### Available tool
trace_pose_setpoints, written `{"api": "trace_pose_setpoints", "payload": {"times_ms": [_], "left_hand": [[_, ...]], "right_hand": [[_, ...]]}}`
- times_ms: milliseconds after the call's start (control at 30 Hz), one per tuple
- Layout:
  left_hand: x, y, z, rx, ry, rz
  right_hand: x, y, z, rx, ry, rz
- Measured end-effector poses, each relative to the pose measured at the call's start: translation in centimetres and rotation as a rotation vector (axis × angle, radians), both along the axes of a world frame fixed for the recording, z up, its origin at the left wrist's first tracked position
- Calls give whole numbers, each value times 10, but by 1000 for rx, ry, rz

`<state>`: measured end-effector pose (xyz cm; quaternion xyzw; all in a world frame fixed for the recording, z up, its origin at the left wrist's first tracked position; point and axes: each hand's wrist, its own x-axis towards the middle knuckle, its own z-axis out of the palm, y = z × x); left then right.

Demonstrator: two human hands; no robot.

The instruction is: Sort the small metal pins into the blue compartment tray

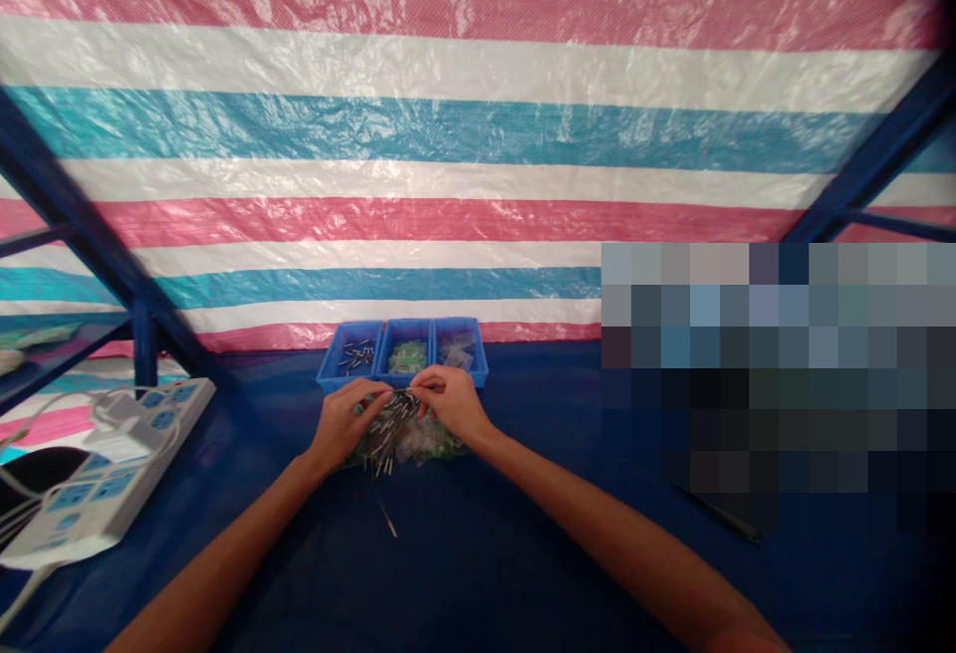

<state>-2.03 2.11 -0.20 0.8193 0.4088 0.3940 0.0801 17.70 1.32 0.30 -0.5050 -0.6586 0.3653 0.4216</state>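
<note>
My left hand (pixel 345 420) and my right hand (pixel 452 404) meet above a pile of small parts, each with fingertips pinched. Between them runs a thin, dark, rod-like piece (pixel 401 390), an end in each hand; its exact kind is too small to make out. The pile below mixes slim metal rods (pixel 384 434) with clear plastic pieces (pixel 422 437) and some green ones, partly hidden by my hands. Closer to me, a single thin rod (pixel 388 522) lies apart on the blue surface (pixel 478 573).
Just behind the pile stand three joined blue bins: dark rods in the left bin (pixel 323 374), green pieces in the middle bin (pixel 407 323), clear pieces in the right bin (pixel 484 359). White power strips (pixel 134 509) with cables lie left. A striped sheet (pixel 448 135) hangs behind. Pixelation covers the right.
</note>
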Motion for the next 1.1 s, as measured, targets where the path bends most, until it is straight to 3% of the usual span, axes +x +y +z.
{"api": "trace_pose_setpoints", "payload": {"times_ms": [100, 167, 300, 367, 500, 767, 933, 1100], "left_hand": [[-2, 0, 0, 18, -72, 119], [-4, 1, 0, 23, -149, 210], [-7, 3, 1, 9, -278, 277], [-7, 3, 1, 3, -290, 272], [-6, 2, 1, 2, -259, 264], [-7, 2, 0, 32, -265, 243], [-6, 1, 1, 26, -265, 234], [-6, 1, 1, 17, -270, 237]], "right_hand": [[1, -6, 9, 121, -313, -133], [1, -13, 16, 128, -548, -56], [-6, -39, 24, 92, -809, 676], [-12, -53, 25, 120, -929, 806], [-22, -67, 22, 220, -1035, 682], [-27, -71, 22, 299, -1007, 424], [-31, -79, 17, 464, -961, 601], [-33, -75, -1, 501, -981, 618]]}}
